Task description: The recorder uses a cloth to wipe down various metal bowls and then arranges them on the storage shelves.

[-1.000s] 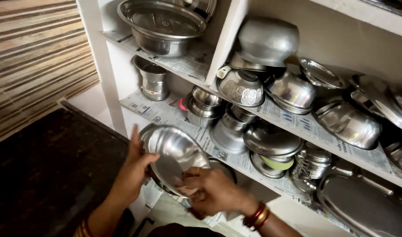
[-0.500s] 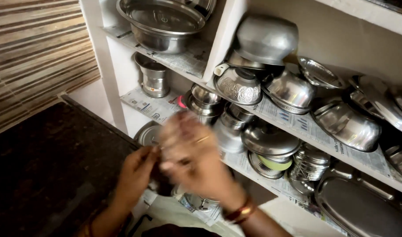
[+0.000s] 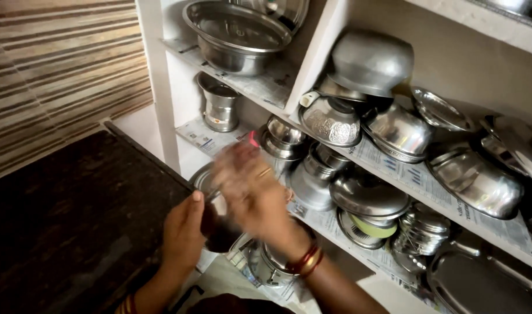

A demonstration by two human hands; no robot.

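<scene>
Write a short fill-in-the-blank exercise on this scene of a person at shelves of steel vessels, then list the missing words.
1. The shelves are lined with sheets of ____.
2. The right hand looks blurred and wears a ____ on one finger.
3. The wide steel basin stands on the ____ shelf on the left.
4. The left hand is next to a steel ____, mostly hidden behind the hands.

Missing words: newspaper; ring; top; plate

The left hand is raised with thumb upright and fingers curled. The right hand is blurred, fingers spread, bangles worn at both wrists.
</scene>
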